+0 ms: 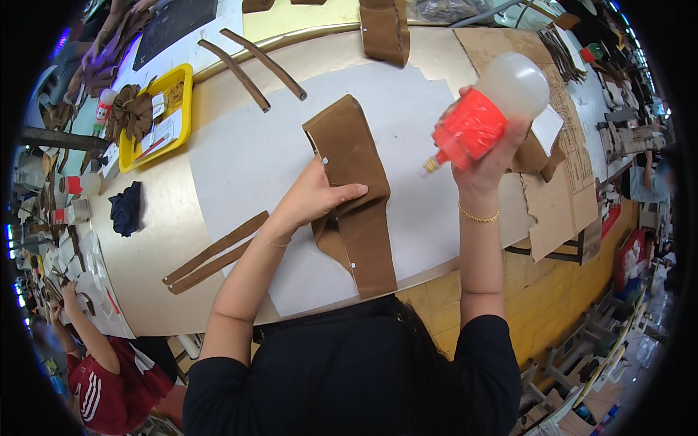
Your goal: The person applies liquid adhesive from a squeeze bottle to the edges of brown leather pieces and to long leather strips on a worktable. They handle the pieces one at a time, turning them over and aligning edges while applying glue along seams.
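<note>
L hand [320,195] spread flat, pinning brown suede piece [354,190] on grey sheet [247,156], frame centre | R hand [488,149] wrapped round squeeze bottle [488,116], tilted nozzle-down, centre-right above tabletop [145,247] | tip: prob. keep piece pinned, nozzle close, light squeeze | unclear: bottle contents; nozzle tip small; suede underside hidden.

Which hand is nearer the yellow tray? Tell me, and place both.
Left. The left hand presses the brown suede piece, to the right of the yellow tray. The right hand is farther right still, its grip around an orange-wrapped glue bottle.
</note>
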Tool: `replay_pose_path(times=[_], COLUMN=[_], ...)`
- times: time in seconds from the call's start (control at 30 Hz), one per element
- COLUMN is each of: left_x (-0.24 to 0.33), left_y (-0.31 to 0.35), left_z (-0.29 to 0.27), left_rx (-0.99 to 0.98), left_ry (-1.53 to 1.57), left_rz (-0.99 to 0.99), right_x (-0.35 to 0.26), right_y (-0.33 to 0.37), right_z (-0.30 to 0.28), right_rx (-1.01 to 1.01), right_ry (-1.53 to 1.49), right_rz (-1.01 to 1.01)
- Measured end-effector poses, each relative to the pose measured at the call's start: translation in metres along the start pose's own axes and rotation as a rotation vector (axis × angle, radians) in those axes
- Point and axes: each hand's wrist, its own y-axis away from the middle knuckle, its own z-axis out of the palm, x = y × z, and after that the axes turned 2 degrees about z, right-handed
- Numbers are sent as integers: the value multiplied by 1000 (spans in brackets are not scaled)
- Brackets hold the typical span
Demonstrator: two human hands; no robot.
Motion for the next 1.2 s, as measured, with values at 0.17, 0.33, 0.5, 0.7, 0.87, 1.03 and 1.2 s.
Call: replay_pose_path(times=[0.17, 0.33, 0.5, 0.7, 0.87, 1.03, 1.2], left_x=[32, 49, 55, 56, 54, 56, 52], left_y=[16, 27, 35, 36, 34, 32, 34], left_z=[8, 15, 18, 19, 21, 24, 22], left_rx=[-88, -124, -135, -128, -146, -148, -98], left_ry=[181, 244, 239, 219, 244, 271, 270], left_rz=[-92, -77, -56, -18, 8, 51, 10], right_x=[0, -10, -14, -11, -13, -15, -16], right_y=[-7, -13, -11, -1, 15, 31, 47], right_z=[12, 33, 50, 39, 32, 29, 14], right_rx=[-114, -233, -254, -267, -261, -220, -209], right_ry=[177, 327, 403, 419, 398, 366, 414], right_rz=[-147, -248, -298, -235, -206, -202, -133])
